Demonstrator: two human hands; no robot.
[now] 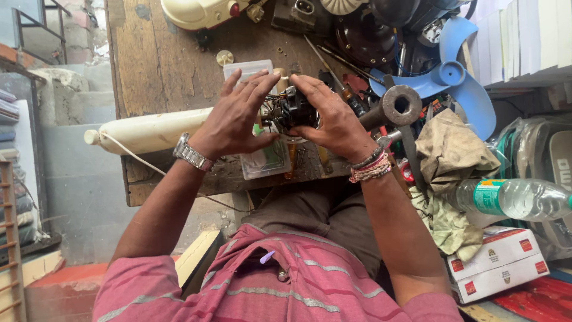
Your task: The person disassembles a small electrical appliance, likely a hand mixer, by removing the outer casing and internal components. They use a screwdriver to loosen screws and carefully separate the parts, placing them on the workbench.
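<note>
Item in hand: small dark electric motor with exposed copper windings and thin wires (292,110), metal, compact and roughly round, held above the near edge of the worn wooden workbench (161,65), between both hands. Left hand (238,116): fingers spread and curved over the motor's left side, thumb underneath, gripping it; steel link wristwatch (192,154) on the wrist. Right hand (336,122): fingers wrapped over the motor's right side, closed on it; bundle of pink and dark thread bracelets (372,167) on the wrist. Directly beneath the hands: clear rectangular plastic box (265,161), shallow, holding small parts, its far end showing past the fingertips. Left of it: long cream plastic tube-shaped housing (149,130), smooth, lying across the bench with a white cord running off it. Right of the hands: grey metal pipe-ended tool (398,106), heavy, round open end facing up, just beside the right wrist. Beyond it: blue plastic fan blade (459,77), glossy, three-lobed. Further right: crumpled beige cloth (450,152), stained; clear plastic bottle with green and orange label band (515,198), lying on its side; white cardboard carton with red label patches (497,262), rectangular, low at the right. Foreground: pink striped shirt (286,286), knit, grey bands
</note>
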